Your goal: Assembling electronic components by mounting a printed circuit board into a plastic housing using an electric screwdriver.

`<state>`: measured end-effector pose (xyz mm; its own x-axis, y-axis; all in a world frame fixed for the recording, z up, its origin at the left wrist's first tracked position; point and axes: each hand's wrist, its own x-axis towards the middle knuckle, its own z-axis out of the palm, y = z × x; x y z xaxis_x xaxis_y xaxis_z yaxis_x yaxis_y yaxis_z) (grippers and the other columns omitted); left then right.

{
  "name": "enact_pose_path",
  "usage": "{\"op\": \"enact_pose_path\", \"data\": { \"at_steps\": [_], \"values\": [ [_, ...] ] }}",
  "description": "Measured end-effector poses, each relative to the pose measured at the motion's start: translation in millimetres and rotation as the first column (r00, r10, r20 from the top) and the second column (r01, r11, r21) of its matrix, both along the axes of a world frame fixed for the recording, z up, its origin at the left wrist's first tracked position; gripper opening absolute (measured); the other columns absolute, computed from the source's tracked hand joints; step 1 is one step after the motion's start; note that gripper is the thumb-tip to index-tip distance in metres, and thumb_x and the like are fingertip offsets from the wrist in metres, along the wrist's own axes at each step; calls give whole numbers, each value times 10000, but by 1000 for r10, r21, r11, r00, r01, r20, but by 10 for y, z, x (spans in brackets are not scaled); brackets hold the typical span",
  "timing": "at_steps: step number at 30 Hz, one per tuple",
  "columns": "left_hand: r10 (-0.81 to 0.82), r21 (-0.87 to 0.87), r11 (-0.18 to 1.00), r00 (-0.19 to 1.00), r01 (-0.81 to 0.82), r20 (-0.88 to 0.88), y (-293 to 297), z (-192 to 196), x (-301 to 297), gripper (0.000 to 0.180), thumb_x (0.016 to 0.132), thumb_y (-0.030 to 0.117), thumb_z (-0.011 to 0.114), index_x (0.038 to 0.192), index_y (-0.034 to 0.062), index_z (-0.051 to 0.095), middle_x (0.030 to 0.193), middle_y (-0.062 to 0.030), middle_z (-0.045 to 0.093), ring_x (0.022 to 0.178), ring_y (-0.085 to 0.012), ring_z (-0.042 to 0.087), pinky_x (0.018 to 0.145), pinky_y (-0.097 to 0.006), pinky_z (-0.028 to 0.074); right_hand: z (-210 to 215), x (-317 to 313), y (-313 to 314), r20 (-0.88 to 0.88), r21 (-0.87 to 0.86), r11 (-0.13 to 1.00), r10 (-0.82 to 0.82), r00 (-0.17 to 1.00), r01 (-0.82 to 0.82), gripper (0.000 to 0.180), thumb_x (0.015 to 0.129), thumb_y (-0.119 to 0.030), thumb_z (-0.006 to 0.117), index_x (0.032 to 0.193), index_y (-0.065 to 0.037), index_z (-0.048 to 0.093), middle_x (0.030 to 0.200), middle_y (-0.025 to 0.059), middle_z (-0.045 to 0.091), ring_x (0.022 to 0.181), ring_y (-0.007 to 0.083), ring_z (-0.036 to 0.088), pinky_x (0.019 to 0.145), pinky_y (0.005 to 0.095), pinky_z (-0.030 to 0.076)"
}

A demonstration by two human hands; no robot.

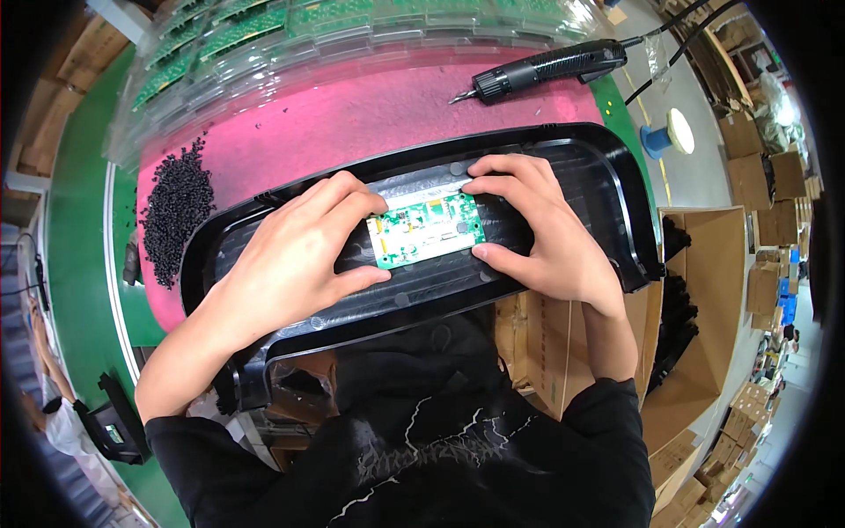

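Both half-curled, my left hand (295,245) and right hand (568,245) pinch board (427,231) in shell (591,187): likely positioning, next wants careful alignment.

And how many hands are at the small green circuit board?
2: the left hand at the left end of the circuit board, and the right hand at its right end; none there seems hidden.
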<state>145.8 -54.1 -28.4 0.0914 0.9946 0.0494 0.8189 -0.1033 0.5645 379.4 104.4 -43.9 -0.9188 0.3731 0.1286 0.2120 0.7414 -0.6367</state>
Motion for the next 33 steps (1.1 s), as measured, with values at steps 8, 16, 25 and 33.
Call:
{"op": "enact_pose_path", "data": {
  "at_steps": [8, 16, 25, 33],
  "values": [
    [23, -14, 1000, 1000, -23, -4, -6, -22, -23, 556, 675, 148, 844, 1146, 40, 570, 1104, -109, 557, 1012, -325, 606, 830, -395, 514, -16, -32, -17, -2, -5, 1000, -5, 1000, 5, 506, 737, -124, 752, 1204, -43, 576, 1304, 107, 516, 1234, 335, 437, 1060, 428, 340],
    [-1, 63, 998, 999, -1, 33, -161, 50, -100, 570, 765, 211, 792, 1226, -4, 535, 1137, -139, 553, 996, -336, 604, 821, -403, 507, 111, -94, -121, 18, -9, 1000, -15, 1000, 15, 616, 702, -65, 757, 1271, -42, 523, 1320, 161, 500, 1263, 359, 431, 1090, 415, 333],
    [457, 262, 884, 835, -387, -307, -631, 152, -1188, 293, 794, 40, 718, 1073, -3, 642, 964, -147, 641, 906, -336, 640, 804, -401, 507, 301, 211, 948, -369, -651, 684, -665, 649, 331, 472, 889, -165, 678, 1323, -61, 526, 1149, 35, 568, 976, 128, 523, 870, 245, 410],
    [467, 152, 884, 849, -442, -247, -607, -162, -1383, 275, 741, -35, 692, 1013, -10, 659, 946, -175, 619, 926, -366, 619, 807, -422, 479, 197, -100, 1926, 56, -858, 261, -809, 586, 442, 313, 841, -203, 752, 1079, -64, 605, 921, 31, 592, 804, 150, 566, 775, 370, 486]
  ]
}}
